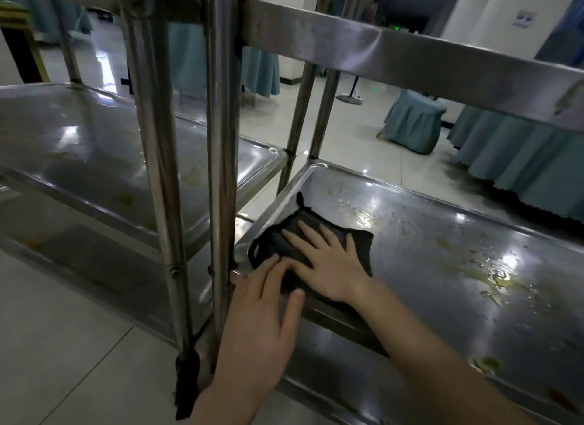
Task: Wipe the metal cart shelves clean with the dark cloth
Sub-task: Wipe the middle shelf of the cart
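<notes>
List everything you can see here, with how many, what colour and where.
dark cloth: one, black, left end of the right cart shelf
left cart: one, steel, beside the right cart
greasy smears: several, yellowish, across the right cart shelf
draped furniture: several pieces, teal, background
floor: pale tiles, below the carts
left hand: one, flat, fingertips on the cloth's near edge
right hand: one, flat on the cloth

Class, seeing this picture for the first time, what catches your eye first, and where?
Two bare hands pressing a dark cloth flat at the left end of a steel cart shelf: the right hand on top of it, the left hand at its near edge. Next, the yellowish smears and droplets further right on that shelf.
</notes>
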A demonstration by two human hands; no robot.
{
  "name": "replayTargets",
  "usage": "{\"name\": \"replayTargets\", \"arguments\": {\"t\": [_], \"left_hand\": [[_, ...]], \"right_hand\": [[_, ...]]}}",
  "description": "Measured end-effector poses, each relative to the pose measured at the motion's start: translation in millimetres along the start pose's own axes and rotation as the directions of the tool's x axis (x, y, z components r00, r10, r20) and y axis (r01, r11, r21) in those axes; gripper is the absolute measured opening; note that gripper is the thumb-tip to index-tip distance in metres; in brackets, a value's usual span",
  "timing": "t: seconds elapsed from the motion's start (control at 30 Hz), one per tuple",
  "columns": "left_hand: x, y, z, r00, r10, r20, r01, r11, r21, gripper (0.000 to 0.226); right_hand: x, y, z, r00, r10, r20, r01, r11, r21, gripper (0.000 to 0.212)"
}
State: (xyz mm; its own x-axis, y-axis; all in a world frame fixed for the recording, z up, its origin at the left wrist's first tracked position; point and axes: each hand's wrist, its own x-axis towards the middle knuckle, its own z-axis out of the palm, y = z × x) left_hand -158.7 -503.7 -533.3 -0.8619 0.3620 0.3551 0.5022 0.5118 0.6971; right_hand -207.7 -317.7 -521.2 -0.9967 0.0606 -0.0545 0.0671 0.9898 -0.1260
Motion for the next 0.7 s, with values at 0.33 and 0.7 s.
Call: {"name": "replayTargets", "arguments": {"t": [0.33,0.7], "left_hand": [[13,14,40,0.988,0.032,0.148,-0.077,0.950,0.304,0.065],[17,29,49,0.996,0.036,0.083,-0.050,0.984,0.173,0.053]], "right_hand": [[26,82,-27,0.904,0.426,0.029,-0.427,0.903,0.047,0.069],[-115,94,3,0.983,0.175,-0.065,-0.171,0.984,0.055,0.064]]}}
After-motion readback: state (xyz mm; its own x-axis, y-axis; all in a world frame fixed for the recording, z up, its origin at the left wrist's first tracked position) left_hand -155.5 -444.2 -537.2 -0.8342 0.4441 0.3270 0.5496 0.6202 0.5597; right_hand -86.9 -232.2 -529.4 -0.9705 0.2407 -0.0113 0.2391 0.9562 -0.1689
